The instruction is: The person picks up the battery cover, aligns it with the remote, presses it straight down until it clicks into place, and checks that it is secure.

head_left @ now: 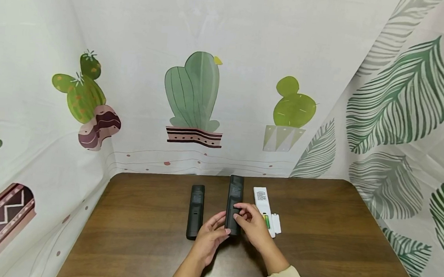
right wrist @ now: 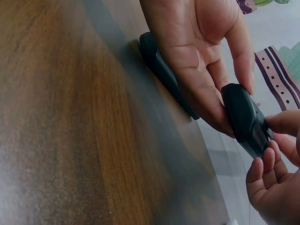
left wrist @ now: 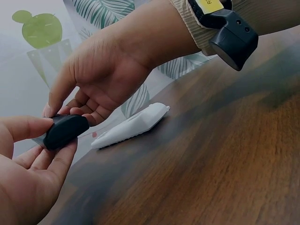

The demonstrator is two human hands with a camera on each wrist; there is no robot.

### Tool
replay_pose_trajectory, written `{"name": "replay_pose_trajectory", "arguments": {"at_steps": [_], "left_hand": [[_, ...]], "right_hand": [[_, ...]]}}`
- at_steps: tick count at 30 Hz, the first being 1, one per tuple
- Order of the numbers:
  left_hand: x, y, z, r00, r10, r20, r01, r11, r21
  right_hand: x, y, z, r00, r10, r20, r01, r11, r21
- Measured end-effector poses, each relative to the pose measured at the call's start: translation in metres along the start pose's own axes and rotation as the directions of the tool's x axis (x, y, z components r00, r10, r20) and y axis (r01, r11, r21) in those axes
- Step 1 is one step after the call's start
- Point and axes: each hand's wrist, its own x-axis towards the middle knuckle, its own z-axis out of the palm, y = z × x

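Observation:
A black remote [head_left: 235,191] is held above the table, its back with a label facing up. My left hand [head_left: 210,240] grips its lower end from the left, thumb on one side and fingers beneath, as the left wrist view also shows at the remote's end [left wrist: 68,131]. With thumb and fingertips, my right hand [head_left: 254,226] pinches the remote's right side around the middle of its back. In the right wrist view the right fingers touch the black remote [right wrist: 243,117] near a thin edge; whether that is a loose cover I cannot tell.
Another black remote [head_left: 195,212] lies to the left on the brown wooden table [head_left: 140,236]. To the right lies a white remote [head_left: 261,199] with its battery compartment open, a green battery [head_left: 266,220] showing, and a white cover [head_left: 275,223] beside it. A printed cloth hangs behind.

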Motion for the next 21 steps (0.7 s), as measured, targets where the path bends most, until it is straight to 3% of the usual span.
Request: {"name": "replay_pose_trajectory", "arguments": {"at_steps": [7,15,21], "left_hand": [[-0.001,0.0,0.0,1.0,0.002,0.006,-0.002,1.0,0.001],[-0.001,0.0,0.0,1.0,0.002,0.011,-0.002,1.0,-0.012],[-0.002,0.001,0.0,1.0,0.003,0.01,-0.002,1.0,-0.02]], "right_hand": [[0.0,-0.002,-0.001,1.0,0.013,0.005,-0.013,1.0,-0.008],[0.014,0.034,0.005,0.998,0.022,-0.061,-0.021,1.0,0.008],[0.018,0.04,0.005,0.992,0.032,-0.123,-0.032,0.999,0.003]]}}
